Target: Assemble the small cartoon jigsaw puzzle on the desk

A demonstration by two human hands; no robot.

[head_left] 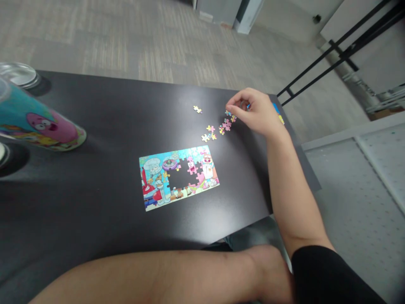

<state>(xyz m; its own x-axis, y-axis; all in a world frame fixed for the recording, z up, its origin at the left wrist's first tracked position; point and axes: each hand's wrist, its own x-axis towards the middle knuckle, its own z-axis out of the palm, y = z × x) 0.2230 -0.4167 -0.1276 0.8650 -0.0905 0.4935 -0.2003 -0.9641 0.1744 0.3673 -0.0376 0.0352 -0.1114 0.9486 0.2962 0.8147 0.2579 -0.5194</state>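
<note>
A partly assembled cartoon jigsaw puzzle (179, 176) lies flat on the black table (95, 202), with a dark gap in its middle. Several loose puzzle pieces (218, 128) are scattered beyond it to the right, and one lone piece (197, 109) lies farther back. My right hand (256, 112) hovers over the far end of that scatter, fingers curled in a pinch on a small blue puzzle piece. My left forearm lies across the near table edge. My left hand (272, 272) is tucked under my right elbow, its fingers hidden.
A cartoon-printed tin (41, 124) lies on its side at the table's left, with a round metal lid (19, 74) behind it. Blue and yellow bits (278, 114) sit by the right table edge. A black metal frame (332, 46) stands on the floor at the back right.
</note>
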